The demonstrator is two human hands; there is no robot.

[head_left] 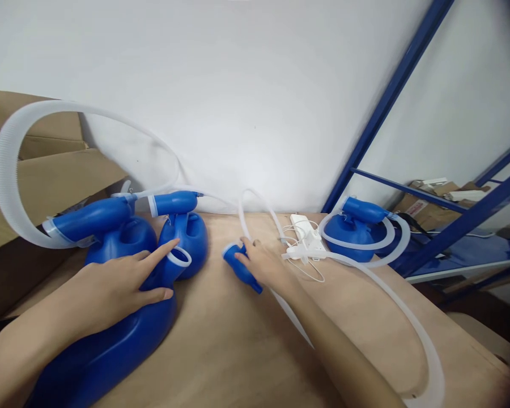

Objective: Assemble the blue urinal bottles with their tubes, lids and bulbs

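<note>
At the left, my left hand (106, 289) is around the neck of a large blue plastic bottle (123, 345) lying toward the near edge. Its index finger lies by the white rim of the mouth, with the thumb on the near side of the neck. In the middle of the table, my right hand (266, 263) grips a blue funnel-shaped spout (243, 271), its wide, white-rimmed end pointing left and its narrow end toward me. The fingers partly cover the spout. A clear flexible tube (291, 314) passes beneath my right forearm.
Behind my left hand stand two blue bottles (195, 235) with spouts and hoses (12, 164). At the right is another bottle (340, 229) with coiled tubing. A white power strip (304, 229) with cables lies by the wall. Cardboard boxes (55, 175) are left; a blue metal frame (386, 107) is right.
</note>
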